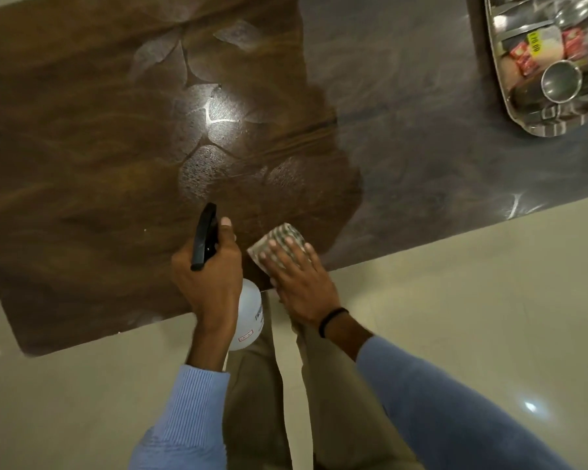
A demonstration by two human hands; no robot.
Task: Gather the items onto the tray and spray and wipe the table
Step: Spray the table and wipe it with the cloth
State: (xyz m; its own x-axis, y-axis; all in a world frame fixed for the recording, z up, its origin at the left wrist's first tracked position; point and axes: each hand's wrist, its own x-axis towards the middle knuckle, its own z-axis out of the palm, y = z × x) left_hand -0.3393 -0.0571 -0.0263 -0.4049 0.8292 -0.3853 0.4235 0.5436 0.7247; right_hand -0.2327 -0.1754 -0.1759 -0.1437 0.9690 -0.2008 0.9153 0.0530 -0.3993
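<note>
My left hand (207,276) grips the black trigger head of a white spray bottle (249,315), nozzle aimed at the dark wooden table (82,147). Fine spray droplets (201,171) lie on the wood ahead of the nozzle. My right hand (297,276) presses flat on a folded checked cloth (282,237) at the table's near edge. A steel tray (510,106) at the far right holds steel cups (560,81), red packets (523,57) and a spoon.
The right half of the table looks duller and greyer than the glossy brown left part. A bright lamp reflection (218,110) sits mid-table. Pale tiled floor (455,300) lies below the table edge, with my legs by it.
</note>
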